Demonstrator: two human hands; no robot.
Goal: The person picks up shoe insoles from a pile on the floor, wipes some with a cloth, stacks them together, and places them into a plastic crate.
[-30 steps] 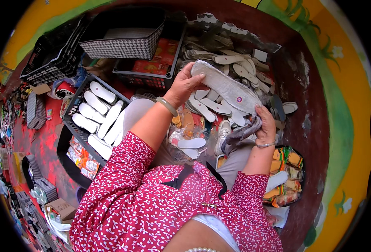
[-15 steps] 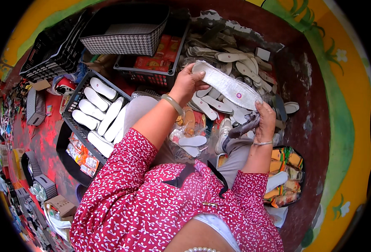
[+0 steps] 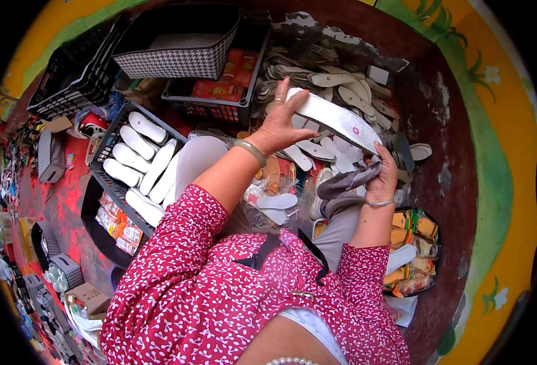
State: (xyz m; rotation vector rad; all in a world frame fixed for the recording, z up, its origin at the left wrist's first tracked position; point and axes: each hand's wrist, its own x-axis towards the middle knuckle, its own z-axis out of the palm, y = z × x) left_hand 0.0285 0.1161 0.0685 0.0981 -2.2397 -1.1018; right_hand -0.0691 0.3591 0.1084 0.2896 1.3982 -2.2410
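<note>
In front of me a white insole (image 3: 335, 115) with a small round pink mark is held up, slightly bowed and slanting down to the right. My right hand (image 3: 382, 173) grips its right end between thumb and fingers, and a crumpled grey cloth (image 3: 348, 180) hangs from the same hand. At the insole's left end, my left hand (image 3: 283, 125) has its fingers spread and thumb stretched out; the fingertips are by its edge, and any contact there is hard to make out. Behind it lies a heap of loose insoles (image 3: 359, 97).
A black crate (image 3: 111, 137) with several white insoles stands on the left. Further back are a crate (image 3: 207, 109) of red packages and a houndstooth basket (image 3: 171, 64). Packaged goods (image 3: 423, 267) sit at my right. A dark red wall (image 3: 444, 121) rises on the right.
My left hand has opened from its grip on the insole's left end and spread its fingers. The insole's surface has tilted; my right hand still holds it and the cloth.
</note>
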